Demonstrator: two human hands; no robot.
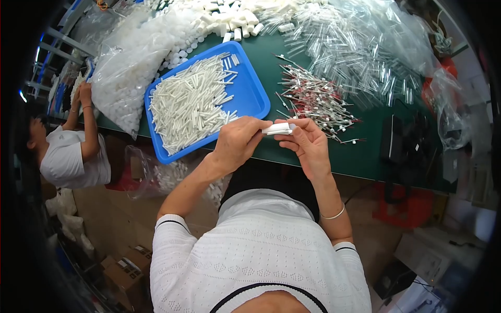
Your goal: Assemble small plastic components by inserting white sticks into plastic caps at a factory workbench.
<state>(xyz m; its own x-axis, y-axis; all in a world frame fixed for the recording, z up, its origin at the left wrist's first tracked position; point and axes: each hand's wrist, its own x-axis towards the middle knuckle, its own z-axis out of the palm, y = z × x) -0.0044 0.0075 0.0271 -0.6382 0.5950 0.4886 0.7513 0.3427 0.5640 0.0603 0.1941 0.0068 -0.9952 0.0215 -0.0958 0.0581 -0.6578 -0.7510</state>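
Observation:
Over the table's near edge, both my hands meet at a short white cylinder [276, 127]. My left hand [237, 142] pinches its left end between thumb and fingers. At the other end, my right hand [312, 147] grips it, with a small translucent piece [292, 127] showing by the fingertips. A thinner white stick [279, 132] lies along the cylinder's near side. Left of my hands sits a blue tray [254, 86] with a heap of thin white sticks [188, 99]. Beyond my right hand lies a pile of slim red-and-white parts [315, 99].
A green table [365, 148] carries clear plastic tubes [355, 57], thick white cylinders [237, 23] and round white caps [182, 53] at the back. A clear bag [122, 78] of white pieces stands left. Another person [78, 151] works at the far left. Black equipment [394, 138] lies right.

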